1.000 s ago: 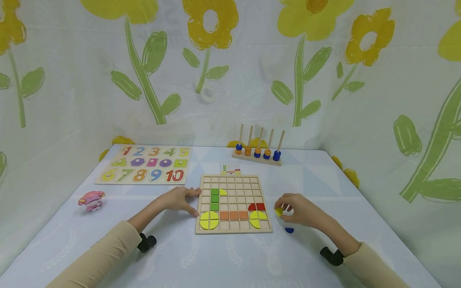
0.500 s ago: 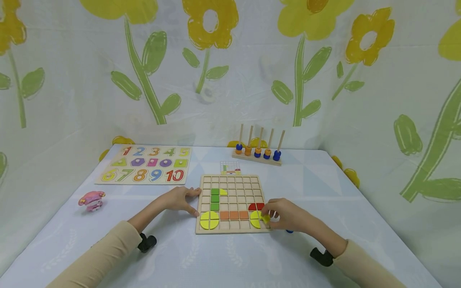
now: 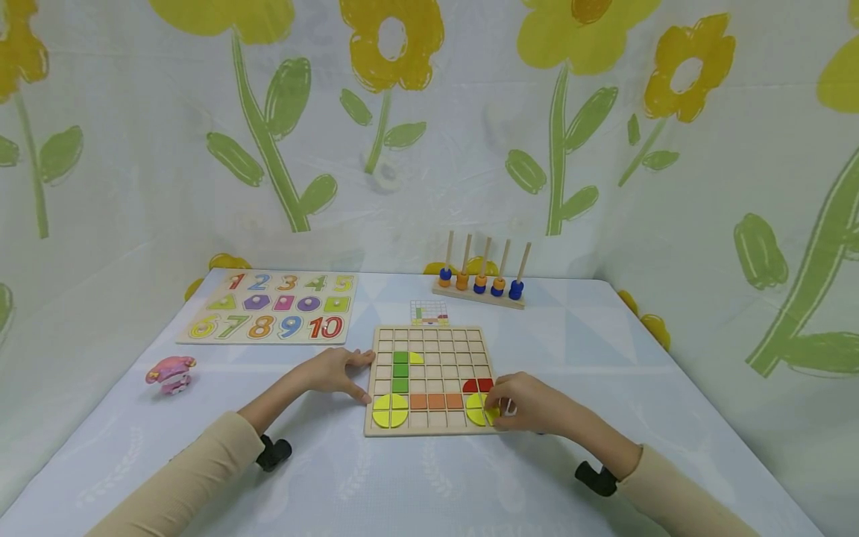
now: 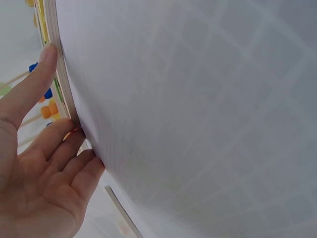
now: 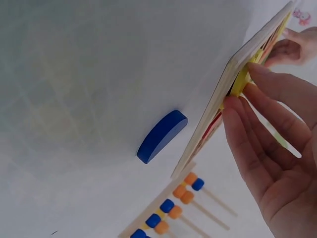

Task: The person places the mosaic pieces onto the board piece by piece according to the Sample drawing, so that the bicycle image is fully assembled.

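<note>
A wooden grid board (image 3: 446, 345) lies on the table, bearing green squares (image 3: 400, 371), orange squares (image 3: 436, 403), red pieces (image 3: 479, 385), a yellow circle of quarter pieces (image 3: 391, 411) and a lone yellow quarter near the green column. My left hand (image 3: 333, 371) touches the board's left edge with thumb and fingertips, fingers relaxed. At the lower right corner, my right hand (image 3: 533, 404) pinches a yellow quarter-circle piece (image 5: 240, 81) between thumb and fingers, beside other yellow quarters (image 3: 475, 410). It lies at its cell; whether fully seated is hidden by the fingers.
A blue half-round block (image 5: 162, 136) lies on the table right of the board. Behind the board are a small pattern card (image 3: 429, 312) and a peg stand with beads (image 3: 479, 294). A number puzzle (image 3: 268, 307) and a pink figurine (image 3: 171, 374) stand at left.
My right hand has moved left from the table onto the board's lower right corner, bringing the yellow quarter-circle piece down beside the other yellow quarters. My left hand has stayed at the board's edge.
</note>
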Tool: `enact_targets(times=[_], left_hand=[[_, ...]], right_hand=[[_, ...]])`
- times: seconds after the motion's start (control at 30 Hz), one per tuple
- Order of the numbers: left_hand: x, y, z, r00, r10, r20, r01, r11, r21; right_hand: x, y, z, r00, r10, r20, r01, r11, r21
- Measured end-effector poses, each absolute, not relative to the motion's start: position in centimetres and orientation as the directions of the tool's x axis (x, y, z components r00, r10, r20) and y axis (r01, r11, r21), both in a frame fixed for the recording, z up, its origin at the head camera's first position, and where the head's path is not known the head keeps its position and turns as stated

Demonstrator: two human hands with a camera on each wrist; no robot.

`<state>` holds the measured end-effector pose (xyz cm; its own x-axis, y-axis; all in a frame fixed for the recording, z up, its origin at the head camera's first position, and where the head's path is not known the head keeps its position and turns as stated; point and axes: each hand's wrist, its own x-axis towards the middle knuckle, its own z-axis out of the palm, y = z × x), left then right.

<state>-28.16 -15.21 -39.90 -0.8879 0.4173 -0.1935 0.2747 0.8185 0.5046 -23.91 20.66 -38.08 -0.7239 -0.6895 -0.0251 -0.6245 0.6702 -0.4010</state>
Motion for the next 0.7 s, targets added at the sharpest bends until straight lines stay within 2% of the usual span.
enact_targets(times=[0.33, 0.7], left_hand=[[-28.16, -15.18, -39.74, -0.885, 0.425, -0.19, 0.28, 0.813, 0.51], [-28.19, -15.24, -39.82, -0.882, 0.431, -0.189, 0.287, 0.811, 0.509]], right_hand=[[-24.02, 21.15, -38.29, -0.7, -0.714, 0.027, -0.666, 0.638, -0.387], [-23.87, 21.44, -38.33, -0.716, -0.698, 0.029, -0.655, 0.656, -0.375]])
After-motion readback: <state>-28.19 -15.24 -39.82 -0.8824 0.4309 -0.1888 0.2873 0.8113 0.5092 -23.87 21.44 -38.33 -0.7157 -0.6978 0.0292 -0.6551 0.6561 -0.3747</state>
